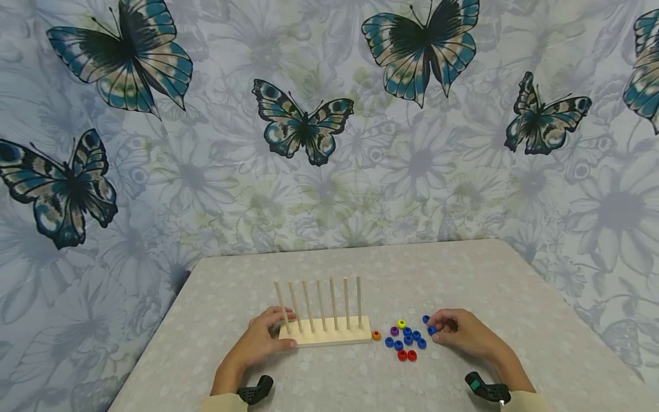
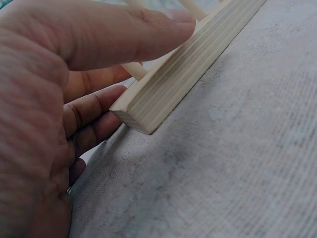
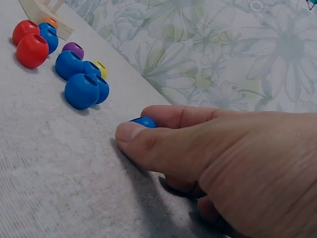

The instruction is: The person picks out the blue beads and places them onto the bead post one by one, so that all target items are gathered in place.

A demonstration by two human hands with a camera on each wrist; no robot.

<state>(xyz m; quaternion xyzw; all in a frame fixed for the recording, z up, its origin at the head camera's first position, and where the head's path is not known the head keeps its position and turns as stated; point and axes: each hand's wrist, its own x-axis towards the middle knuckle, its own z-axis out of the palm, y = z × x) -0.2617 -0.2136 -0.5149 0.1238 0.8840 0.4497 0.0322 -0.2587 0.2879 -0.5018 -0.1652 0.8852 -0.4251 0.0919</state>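
Observation:
A pale wooden peg stand (image 1: 334, 336) with several bare upright pegs sits on the table. My left hand (image 1: 261, 336) grips its left end, the thumb along the front edge and the fingers behind. Close up in the left wrist view, the thumb (image 2: 163, 29) lies over the base (image 2: 173, 74). At the right, my right hand (image 1: 463, 332) pinches a blue bead (image 3: 144, 122) between thumb and forefinger, low over the tablecloth. One more blue bead (image 1: 425, 319) lies just beyond those fingertips. Left of that hand are several loose blue beads (image 1: 408, 340).
Two red beads (image 1: 402, 355) lie at the front of the group, with a purple bead (image 1: 394, 331) and a yellow bead (image 1: 401, 324) behind. An orange bead (image 1: 376, 335) is beside the stand's right end. A butterfly-patterned wall covering (image 1: 319, 200) rises behind the table (image 1: 231, 280).

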